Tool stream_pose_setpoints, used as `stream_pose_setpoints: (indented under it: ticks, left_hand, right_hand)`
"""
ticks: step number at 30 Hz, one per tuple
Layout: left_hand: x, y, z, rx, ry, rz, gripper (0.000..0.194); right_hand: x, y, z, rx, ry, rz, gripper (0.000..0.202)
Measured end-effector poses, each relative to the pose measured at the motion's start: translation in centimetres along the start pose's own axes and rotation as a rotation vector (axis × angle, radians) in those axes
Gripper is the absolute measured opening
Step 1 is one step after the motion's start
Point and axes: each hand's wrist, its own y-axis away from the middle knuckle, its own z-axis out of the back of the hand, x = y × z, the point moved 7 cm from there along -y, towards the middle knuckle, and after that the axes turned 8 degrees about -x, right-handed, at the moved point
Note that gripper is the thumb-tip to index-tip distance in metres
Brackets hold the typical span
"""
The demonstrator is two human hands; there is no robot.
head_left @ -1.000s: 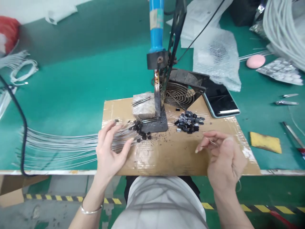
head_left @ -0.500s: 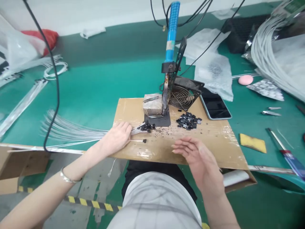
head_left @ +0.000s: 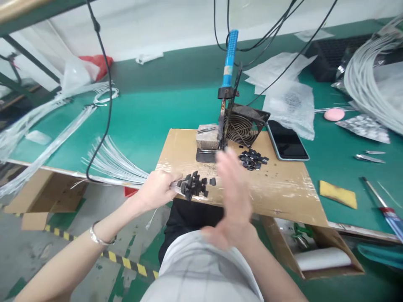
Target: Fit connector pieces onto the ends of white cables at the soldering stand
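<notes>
Left grip [head_left: 160, 188] clenched round one bundle of white wires [head_left: 121, 167].
The bundle's black ends [head_left: 192, 185], too many to count, jut rightward past my thumb at the near edge of one cardboard sheet [head_left: 280, 193]; the tails fan leftward across the tabletop [head_left: 145, 109]. My right grip [head_left: 235, 205] is spread, blurred, just beside those ends.

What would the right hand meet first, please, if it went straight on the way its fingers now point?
The right hand would probably meet the soldering iron first, as it stands just ahead in this view, though depth is unclear.
</notes>
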Motion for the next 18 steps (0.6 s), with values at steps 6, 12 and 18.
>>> stream_pose_setpoints:
  ticks: [6,12,18]
  left_hand:
    - [-0.9,1.5,0.0,-0.038,0.063,-0.051,0.022]
    - [-1.7,1.3,2.2,-0.099,0.175,-0.018,0.024]
    - [-5.2,1.0,1.7,-0.039,0.211,-0.046,0.017]
  right_hand:
    - [0.8,-0.7,-3.2,0.113,-0.139,0.061,0.076]
    - [-4.4,0.9,-0.9,-0.146,-0.458,-0.283,0.072]
    - [-3.3,-0.8,-5.1,0.237,-0.370,-0.346,0.060]
